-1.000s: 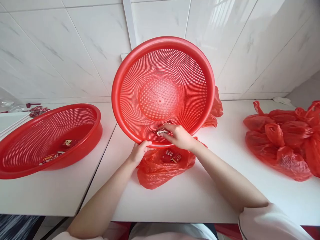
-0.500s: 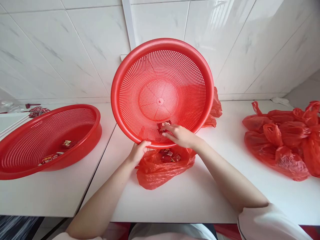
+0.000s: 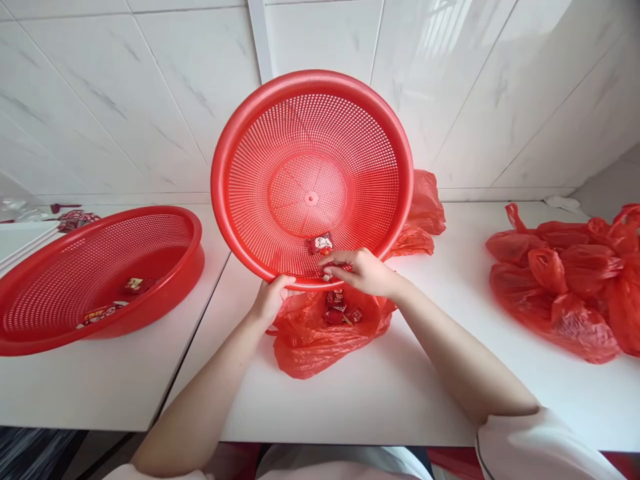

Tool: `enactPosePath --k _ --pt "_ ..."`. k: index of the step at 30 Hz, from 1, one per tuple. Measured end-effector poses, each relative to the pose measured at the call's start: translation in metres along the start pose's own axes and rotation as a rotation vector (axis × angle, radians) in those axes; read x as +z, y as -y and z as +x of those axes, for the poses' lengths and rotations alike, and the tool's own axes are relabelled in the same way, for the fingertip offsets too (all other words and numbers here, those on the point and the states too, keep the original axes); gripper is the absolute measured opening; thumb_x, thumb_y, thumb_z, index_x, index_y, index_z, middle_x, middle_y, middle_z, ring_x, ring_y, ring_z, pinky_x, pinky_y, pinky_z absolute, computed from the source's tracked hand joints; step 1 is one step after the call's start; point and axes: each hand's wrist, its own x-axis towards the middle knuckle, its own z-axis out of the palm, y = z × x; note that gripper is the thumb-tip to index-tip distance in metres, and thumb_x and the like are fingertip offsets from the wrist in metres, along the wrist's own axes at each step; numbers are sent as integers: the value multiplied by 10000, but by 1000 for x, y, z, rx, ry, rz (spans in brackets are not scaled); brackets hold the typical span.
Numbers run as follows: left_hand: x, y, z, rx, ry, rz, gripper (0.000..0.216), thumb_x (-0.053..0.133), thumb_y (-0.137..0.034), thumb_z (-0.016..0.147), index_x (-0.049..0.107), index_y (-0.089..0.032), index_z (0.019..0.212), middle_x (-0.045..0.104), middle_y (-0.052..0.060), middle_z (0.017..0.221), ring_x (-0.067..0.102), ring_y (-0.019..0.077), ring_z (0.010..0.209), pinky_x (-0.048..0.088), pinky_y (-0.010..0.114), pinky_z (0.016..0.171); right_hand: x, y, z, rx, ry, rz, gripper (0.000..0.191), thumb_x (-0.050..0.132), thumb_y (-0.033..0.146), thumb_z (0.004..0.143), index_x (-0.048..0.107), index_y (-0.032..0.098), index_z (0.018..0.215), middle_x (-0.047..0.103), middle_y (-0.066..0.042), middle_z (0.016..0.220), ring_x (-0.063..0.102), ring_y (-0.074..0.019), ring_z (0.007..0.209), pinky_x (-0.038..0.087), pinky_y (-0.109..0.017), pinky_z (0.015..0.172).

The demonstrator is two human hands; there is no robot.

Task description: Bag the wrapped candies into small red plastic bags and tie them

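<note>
A red plastic mesh basket [image 3: 311,143] is tilted steeply, its hollow facing me. My left hand [image 3: 270,297] grips the front rim with the thumb over the edge. Inside the lower wall, my right hand [image 3: 360,270] has its fingers and thumb closed around a small wrapped candy [image 3: 327,277], mostly hidden by the fingertips. Another dark red wrapped candy [image 3: 320,244] lies just above those fingers on the mesh. Below the rim, an open red plastic bag [image 3: 320,350] holds several wrapped packets [image 3: 337,310].
At left, a second red mesh basket [image 3: 187,257] leans on the white table [image 3: 425,400] with a few packets inside. Several tied red bags [image 3: 565,280] are heaped at right. Another red bag [image 3: 425,207] sits behind the tilted basket, near the tiled wall [image 3: 450,80].
The basket has shifted slightly left and up. My right hand has come nearer the rim, uncovering the dark red candy on the mesh. My left hand keeps its grip.
</note>
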Motion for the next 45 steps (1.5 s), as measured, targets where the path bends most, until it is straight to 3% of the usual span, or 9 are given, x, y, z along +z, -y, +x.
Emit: enactPosePath --k 5,9,13,16,21,30,34,40,45 --pt "-6 0 3 11 32 0 296 600 -165 706 658 -115 992 717 84 928 683 269 923 560 400 788 -2 2 1 12 -6 -94 363 412 403 976 677 190 849 712 -30 833 654 -149 762 497 -279 757" --pt "-3 3 -2 -43 38 3 306 613 -171 694 649 -107 991 718 91 903 693 275 881 561 409 769 5 -13 2 -13 -98 -300 355 397 400 980 627 181 1139 611 -115 1265 545 -228 1196 419 -397 1009" --pt "-1 5 -5 -104 66 27 314 641 -186 699 631 -133 1008 714 71 883 693 274 880 562 396 749 14 -26 -1 84 19 -432 564 423 507 944 433 181 1404 378 -162 1495 319 -309 1396 301 -551 1090" --pt "-2 5 -4 -64 31 54 284 653 -184 683 628 -146 964 707 55 853 690 274 876 564 389 733 15 -26 -1 83 116 -361 589 432 522 936 406 193 1424 472 -151 1429 440 -290 1320 343 -522 1075" --pt "-7 3 2 22 -40 40 159 630 -171 664 622 -143 821 698 50 774 691 277 852 562 393 728 7 -15 0 36 124 -203 414 459 358 954 500 212 1339 649 -100 1213 627 -218 1088 478 -383 938" --pt "-17 -7 8 93 -105 51 176 642 -192 668 670 -126 828 712 72 853 682 276 894 546 396 797 -7 9 -1 77 77 39 339 408 405 978 566 241 1230 718 -33 1024 690 -165 906 504 -303 844" --pt "-21 -9 11 145 -137 45 305 650 -178 647 654 -160 951 710 54 909 678 279 917 551 406 783 -13 17 -4 155 23 74 370 377 412 986 509 241 1287 723 -24 907 682 -125 655 512 -264 695" --pt "-23 -19 10 153 -140 7 279 617 -200 674 634 -146 947 698 78 966 663 270 948 561 394 762 -22 18 -9 143 -45 -271 393 422 350 959 482 224 1326 628 23 607 610 -152 564 461 -268 601" --pt "-23 -35 3 106 -109 -80 170 582 -202 712 615 -157 872 699 69 934 663 255 931 572 386 752 -13 13 -6 199 -231 -509 553 487 267 899 345 256 1433 690 -88 1000 638 -212 694 484 -331 610"
